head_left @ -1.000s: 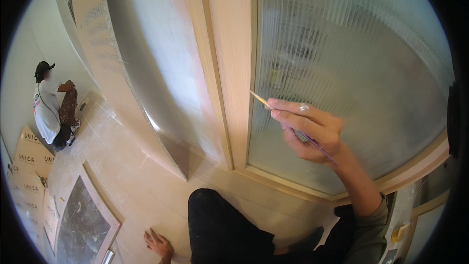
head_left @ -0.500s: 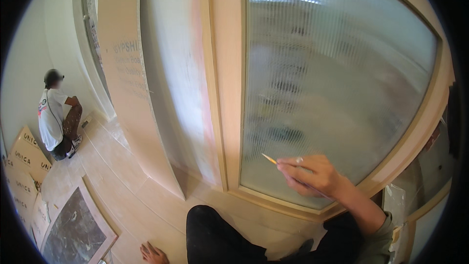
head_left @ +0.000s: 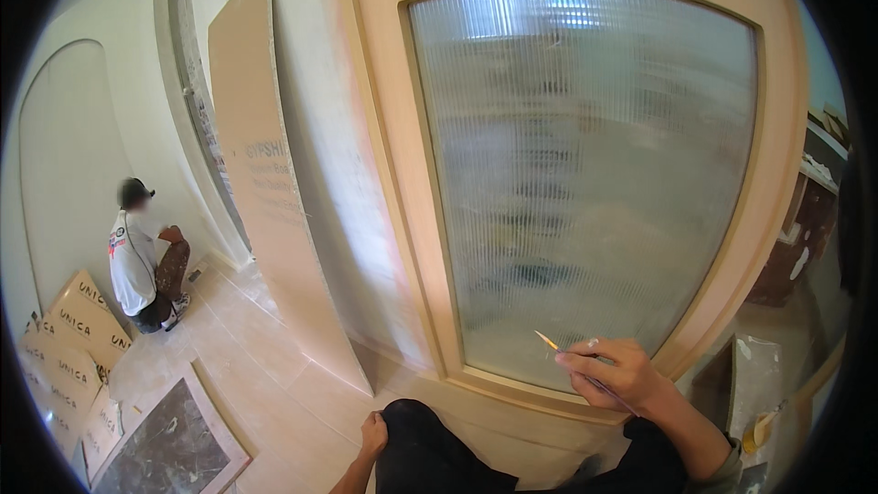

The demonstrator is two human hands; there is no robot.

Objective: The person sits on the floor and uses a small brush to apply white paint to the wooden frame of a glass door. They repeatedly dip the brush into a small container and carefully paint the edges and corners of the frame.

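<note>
Currently the right hand [head_left: 615,373] pinches a fine paintbrush [head_left: 549,341] between thumb and fingers, its pale tip pointing up and left before the lower edge of the reeded-glass pane [head_left: 594,174]; whether the tip touches the glass cannot be told. That hand and its forearm cover part of the bottom rail of the wooden door [head_left: 410,183] near its lower right corner. The left hand [head_left: 373,433] has its fingers curled against the side of the black-trousered knee [head_left: 416,425]; whether it grasps anything cannot be told. The knee blocks some of the tiled floor [head_left: 229,320] below the door's lower left corner. Left of the door, a tall plasterboard sheet [head_left: 261,128] stands on the floor, hiding part of the whitish wall [head_left: 334,174]. Beyond it a co-worker [head_left: 137,265] crouches in a white shirt. Printed brown sheets [head_left: 78,320] lie at the floor's left edge, beside a dark pale-edged panel [head_left: 165,444]. Right of the door are a white-smeared board [head_left: 754,380] and a small yellow object [head_left: 755,434].
</note>
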